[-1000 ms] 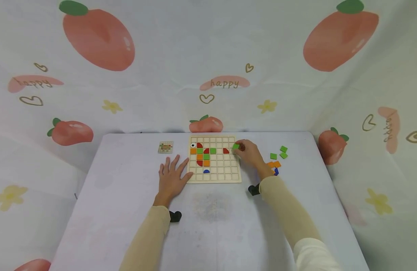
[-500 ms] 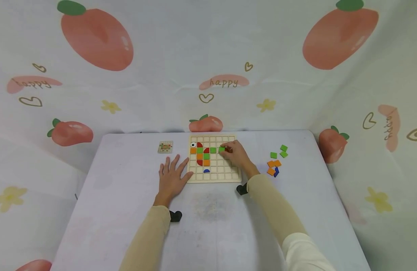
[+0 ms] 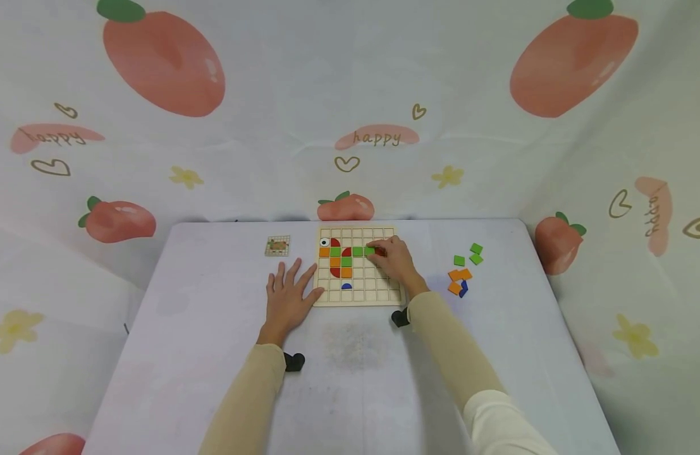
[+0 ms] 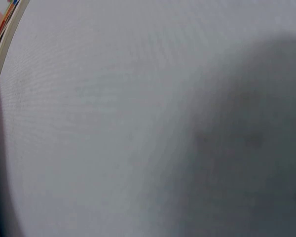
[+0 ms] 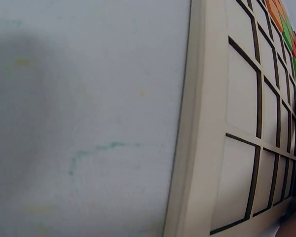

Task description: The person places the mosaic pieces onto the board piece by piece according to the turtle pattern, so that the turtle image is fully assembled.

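Note:
A wooden grid board (image 3: 378, 294) lies at the far middle of the table with colored tiles set in its cells. My right hand (image 3: 396, 262) reaches over its upper right part, thumb and fingertips pinching a green square tile (image 3: 369, 251) beside another green tile (image 3: 358, 251). A red quarter-round tile (image 3: 379, 251) is partly covered by those fingers. My left hand (image 3: 287, 306) lies flat with fingers spread, its thumb on the board's left edge. In the right wrist view the board's frame (image 5: 200, 108) runs close by, with fingertips at the right edge.
Loose green tiles (image 3: 459, 260), orange tiles (image 3: 466, 274) and a blue piece (image 3: 463, 289) lie right of the board. A small pattern card (image 3: 278, 246) lies to its left. A blue half-round tile (image 3: 346, 286) sits low on the board. Printed cloth walls enclose the table.
My right hand has moved left from the board's right edge, bringing the green tile over the red quarter-round to the cell beside the other green tile. The left hand stays put.

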`<action>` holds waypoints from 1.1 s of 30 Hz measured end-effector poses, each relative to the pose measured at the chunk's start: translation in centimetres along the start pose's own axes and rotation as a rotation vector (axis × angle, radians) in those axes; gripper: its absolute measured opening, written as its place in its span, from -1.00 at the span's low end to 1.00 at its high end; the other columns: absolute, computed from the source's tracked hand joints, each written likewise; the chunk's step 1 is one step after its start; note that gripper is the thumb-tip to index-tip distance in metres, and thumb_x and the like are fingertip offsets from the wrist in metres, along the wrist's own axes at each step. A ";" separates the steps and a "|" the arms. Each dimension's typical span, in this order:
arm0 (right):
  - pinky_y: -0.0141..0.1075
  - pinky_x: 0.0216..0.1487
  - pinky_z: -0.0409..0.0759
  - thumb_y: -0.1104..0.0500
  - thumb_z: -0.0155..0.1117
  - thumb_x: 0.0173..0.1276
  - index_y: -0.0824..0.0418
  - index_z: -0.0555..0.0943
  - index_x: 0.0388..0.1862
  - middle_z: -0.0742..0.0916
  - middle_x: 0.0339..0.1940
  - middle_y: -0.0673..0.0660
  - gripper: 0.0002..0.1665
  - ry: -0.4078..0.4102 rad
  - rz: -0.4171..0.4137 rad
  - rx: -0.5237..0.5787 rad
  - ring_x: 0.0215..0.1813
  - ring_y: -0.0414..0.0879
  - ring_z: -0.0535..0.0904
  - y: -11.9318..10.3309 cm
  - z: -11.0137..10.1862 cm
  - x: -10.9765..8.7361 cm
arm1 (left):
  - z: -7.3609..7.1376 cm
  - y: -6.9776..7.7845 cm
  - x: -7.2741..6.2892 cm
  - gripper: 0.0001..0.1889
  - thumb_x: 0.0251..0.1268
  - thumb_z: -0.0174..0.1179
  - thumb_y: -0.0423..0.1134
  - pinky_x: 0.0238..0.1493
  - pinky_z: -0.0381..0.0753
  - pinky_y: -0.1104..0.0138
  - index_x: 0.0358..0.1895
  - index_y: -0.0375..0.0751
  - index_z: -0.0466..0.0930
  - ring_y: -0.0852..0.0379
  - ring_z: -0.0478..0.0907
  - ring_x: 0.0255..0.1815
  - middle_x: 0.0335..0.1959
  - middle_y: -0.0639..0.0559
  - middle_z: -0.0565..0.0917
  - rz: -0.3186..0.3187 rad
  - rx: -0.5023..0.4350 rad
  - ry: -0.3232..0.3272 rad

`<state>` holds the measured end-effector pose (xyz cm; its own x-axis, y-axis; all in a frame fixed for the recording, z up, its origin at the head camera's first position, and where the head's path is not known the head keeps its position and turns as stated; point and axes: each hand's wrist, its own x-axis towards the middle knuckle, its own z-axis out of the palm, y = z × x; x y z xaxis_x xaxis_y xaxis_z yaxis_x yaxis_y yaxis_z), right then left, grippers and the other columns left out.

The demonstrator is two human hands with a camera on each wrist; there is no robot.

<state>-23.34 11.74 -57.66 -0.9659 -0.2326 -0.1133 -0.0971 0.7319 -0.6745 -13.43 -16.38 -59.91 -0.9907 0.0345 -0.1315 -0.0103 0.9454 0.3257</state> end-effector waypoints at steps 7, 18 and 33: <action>-0.10 0.07 0.45 -0.04 0.32 0.46 -0.08 0.66 0.29 0.58 0.10 0.22 -0.56 0.021 0.022 -0.022 0.11 0.12 0.44 -0.1 0.5 0.1 | 0.0 0.0 0.0 -0.27 0.43 -0.13 0.44 0.64 -0.36 -0.27 0.61 0.41 0.08 -0.25 -0.37 0.74 0.72 0.02 -0.05 -0.002 -0.008 0.006; -0.16 -0.06 0.38 -0.08 0.34 0.42 -0.15 0.65 0.30 0.56 0.08 0.19 -0.52 0.019 0.082 -0.018 0.07 0.10 0.42 -0.4 0.6 0.1 | 0.1 0.0 0.0 -0.27 0.43 -0.15 0.46 0.65 -0.36 -0.26 0.61 0.44 0.06 -0.23 -0.37 0.74 0.72 0.04 -0.05 -0.004 -0.004 0.005; -0.03 0.18 0.54 -0.06 0.27 0.49 0.05 0.48 0.45 0.51 0.21 0.24 -0.39 -0.027 -0.056 -0.153 0.21 0.17 0.36 -1.1 -1.0 -1.0 | 0.1 0.1 -0.1 -0.26 0.42 -0.12 0.45 0.64 -0.34 -0.28 0.61 0.41 0.10 -0.27 -0.33 0.73 0.72 0.00 -0.02 -0.003 -0.018 0.011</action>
<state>-22.54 11.80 -56.07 -0.9514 -0.2915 -0.0993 -0.1884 0.8060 -0.5611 -13.33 -16.30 -59.93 -0.9921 0.0281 -0.1226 -0.0157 0.9394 0.3425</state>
